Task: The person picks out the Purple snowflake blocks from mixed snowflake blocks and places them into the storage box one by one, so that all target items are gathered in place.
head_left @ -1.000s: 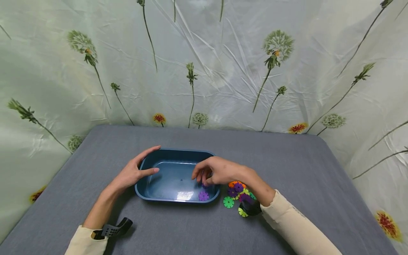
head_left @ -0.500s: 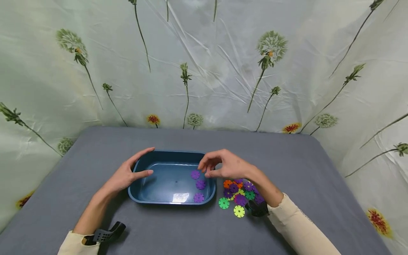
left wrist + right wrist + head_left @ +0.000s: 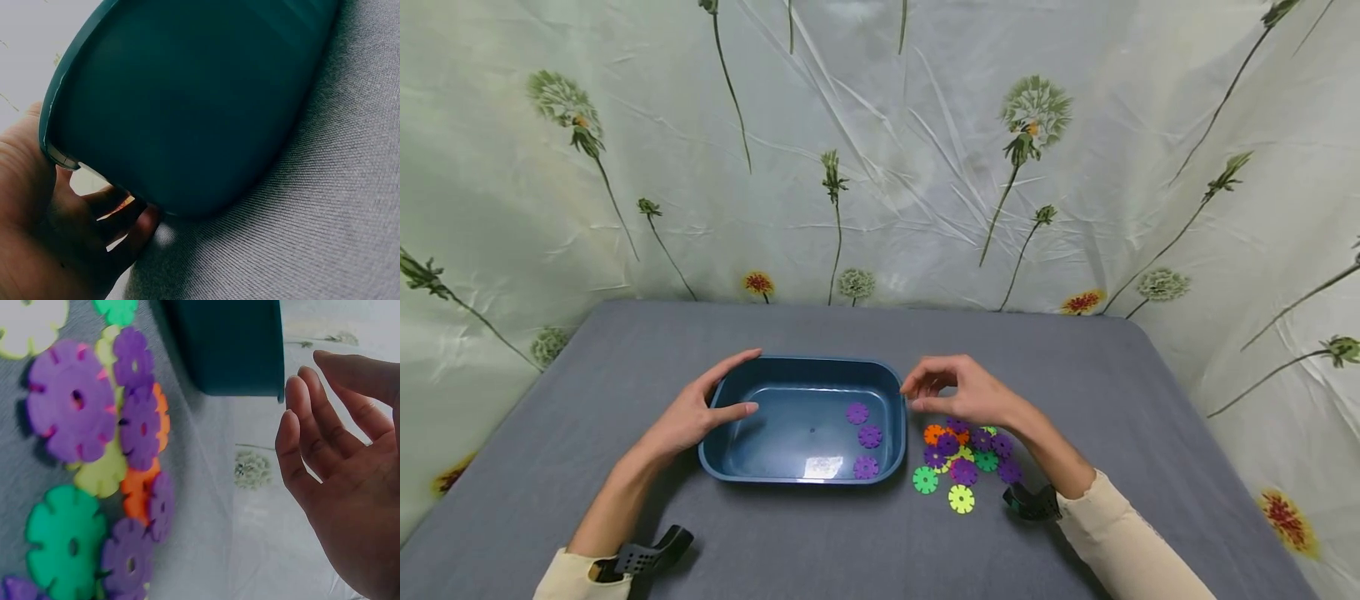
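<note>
A blue plastic tray [image 3: 801,482] with raised walls stands on the grey cloth. My left hand [image 3: 711,414] holds its left end, thumb over the rim and fingers outside along the wall; the left wrist view shows those fingers [image 3: 134,234] bent against the tray's outer side. Three purple notched discs, one of them the middle disc [image 3: 870,436], lie in the tray's right end. Just outside the right rim hovers my right hand [image 3: 970,392], fingers loosely bent and nothing between them. Below it, a pile of notched discs [image 3: 964,472] in purple, green, yellow and orange lies on the table.
Grey cloth covers the table [image 3: 760,542]. A yellow disc [image 3: 961,499] and a green disc [image 3: 926,480] lie at the pile's near and left edges. Behind the table hangs a flower-printed curtain [image 3: 910,183]. Dark bands circle both wrists.
My right hand has come up from inside the tray and moved right, past its rim. Three purple discs now show plainly in the tray. The left hand keeps its hold.
</note>
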The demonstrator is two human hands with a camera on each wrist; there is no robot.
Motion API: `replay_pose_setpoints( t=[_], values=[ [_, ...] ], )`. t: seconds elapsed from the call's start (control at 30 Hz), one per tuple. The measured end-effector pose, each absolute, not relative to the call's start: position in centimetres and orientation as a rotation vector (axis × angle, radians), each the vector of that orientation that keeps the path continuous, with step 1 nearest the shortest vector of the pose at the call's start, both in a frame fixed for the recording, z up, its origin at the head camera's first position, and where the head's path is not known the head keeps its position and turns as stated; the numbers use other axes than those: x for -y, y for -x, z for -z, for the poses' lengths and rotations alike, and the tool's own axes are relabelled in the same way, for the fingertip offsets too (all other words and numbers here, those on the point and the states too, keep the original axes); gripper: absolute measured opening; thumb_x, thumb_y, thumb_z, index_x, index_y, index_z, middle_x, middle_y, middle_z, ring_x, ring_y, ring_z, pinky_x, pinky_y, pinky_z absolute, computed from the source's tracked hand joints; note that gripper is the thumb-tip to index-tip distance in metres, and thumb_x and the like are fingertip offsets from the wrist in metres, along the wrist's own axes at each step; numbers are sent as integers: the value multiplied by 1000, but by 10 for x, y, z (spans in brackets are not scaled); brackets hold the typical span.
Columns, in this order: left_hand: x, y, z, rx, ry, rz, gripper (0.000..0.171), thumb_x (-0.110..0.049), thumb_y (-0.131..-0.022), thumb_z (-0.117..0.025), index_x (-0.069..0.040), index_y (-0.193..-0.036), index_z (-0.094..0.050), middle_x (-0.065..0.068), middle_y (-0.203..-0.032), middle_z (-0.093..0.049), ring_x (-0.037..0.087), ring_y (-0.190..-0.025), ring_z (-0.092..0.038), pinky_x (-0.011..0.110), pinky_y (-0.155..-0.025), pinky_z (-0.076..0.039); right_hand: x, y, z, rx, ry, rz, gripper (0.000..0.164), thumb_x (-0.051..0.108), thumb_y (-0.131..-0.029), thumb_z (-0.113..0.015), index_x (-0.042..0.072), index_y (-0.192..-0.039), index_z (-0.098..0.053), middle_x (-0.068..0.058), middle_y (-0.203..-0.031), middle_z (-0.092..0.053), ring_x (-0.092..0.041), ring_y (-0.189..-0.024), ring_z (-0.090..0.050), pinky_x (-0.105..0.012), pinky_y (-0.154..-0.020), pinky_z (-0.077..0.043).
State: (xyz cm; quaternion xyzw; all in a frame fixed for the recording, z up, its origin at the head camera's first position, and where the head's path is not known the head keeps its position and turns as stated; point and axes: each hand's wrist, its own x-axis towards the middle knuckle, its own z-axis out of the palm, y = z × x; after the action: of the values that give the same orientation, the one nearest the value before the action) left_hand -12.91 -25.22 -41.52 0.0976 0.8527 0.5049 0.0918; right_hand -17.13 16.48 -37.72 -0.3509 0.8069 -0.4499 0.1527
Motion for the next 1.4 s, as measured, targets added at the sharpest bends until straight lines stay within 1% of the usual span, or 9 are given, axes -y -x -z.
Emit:
replay_pose_setpoints(
  t=[0.17, 0.3, 0.4, 0.63, 0.8, 0.93, 1.03, 1.23, 1.4],
  values=[
    [252, 130, 416, -2537, -295, -1489, 76, -23, -97, -74, -27, -163, -35, 15, -173, -25, 47, -156, -24, 79, -114, -23, -174, 171, 384, -2358, 980, 1298, 20, 4, -94, -75, 4, -114, -74, -17, -109, -74, -13, -96, -68, -30, -84, -57],
    [252, 130, 416, -2535, -297, -1498, 76, -22, -97, -73, -25, -163, -35, 16, -173, -25, 48, -156, -23, 80, -115, -21, -183, 171, 389, -2374, 936, 1296, 20, 6, -95, -75, 3, -114, -74, -17, -110, -73, -12, -97, -68, -31, -84, -57],
    [253, 129, 415, -2531, -296, -1497, 76, -21, -98, -73, -24, -163, -34, 17, -173, -25, 48, -155, -24, 80, -115, -22, -191, 170, 394, -2385, 906, 1289, 20, 6, -95, -75, 2, -114, -73, -18, -110, -73, -12, -96, -67, -32, -82, -57],
    [252, 131, 414, -2543, -316, -1466, 76, -21, -98, -73, -23, -163, -34, 19, -172, -26, 48, -154, -27, 79, -114, -24, -210, 168, 405, -2415, 826, 1258, 21, 5, -94, -75, 2, -114, -73, -14, -108, -74, -12, -96, -67, -28, -83, -57],
    [253, 131, 414, -2543, -313, -1476, 77, -22, -98, -73, -25, -163, -34, 17, -172, -25, 48, -155, -25, 80, -114, -23, -220, 171, 407, -2441, 814, 1234, 24, 4, -92, -76, 3, -116, -73, -15, -109, -74, -17, -98, -68, -28, -84, -56],
    [255, 128, 415, -2542, -310, -1489, 77, -23, -97, -74, -25, -163, -34, 17, -172, -26, 48, -155, -25, 80, -113, -23, -227, 171, 411, -2464, 814, 1200, 25, 5, -91, -77, 4, -116, -73, -14, -111, -73, -25, -100, -68, -27, -82, -56],
    [255, 127, 415, -2541, -295, -1488, 77, -22, -98, -73, -26, -163, -34, 17, -172, -25, 48, -154, -26, 80, -113, -24, -231, 172, 415, -2466, 811, 1201, 26, 4, -91, -77, 4, -117, -73, -15, -112, -72, -28, -101, -67, -27, -80, -56],
    [254, 129, 415, -2548, -302, -1485, 76, -23, -97, -74, -26, -163, -35, 16, -172, -26, 47, -154, -27, 77, -114, -25, -235, 173, 418, -2476, 817, 1146, 29, 4, -91, -78, 3, -119, -72, -15, -114, -71, -25, -101, -65, -26, -84, -56],
    [253, 130, 415, -2548, -309, -1485, 76, -24, -98, -74, -27, -163, -35, 15, -172, -26, 45, -156, -25, 76, -115, -25, -236, 173, 418, -2465, 844, 1097, 29, 4, -92, -76, 3, -121, -72, -14, -115, -73, -22, -97, -63, -25, -82, -54]
  ],
)
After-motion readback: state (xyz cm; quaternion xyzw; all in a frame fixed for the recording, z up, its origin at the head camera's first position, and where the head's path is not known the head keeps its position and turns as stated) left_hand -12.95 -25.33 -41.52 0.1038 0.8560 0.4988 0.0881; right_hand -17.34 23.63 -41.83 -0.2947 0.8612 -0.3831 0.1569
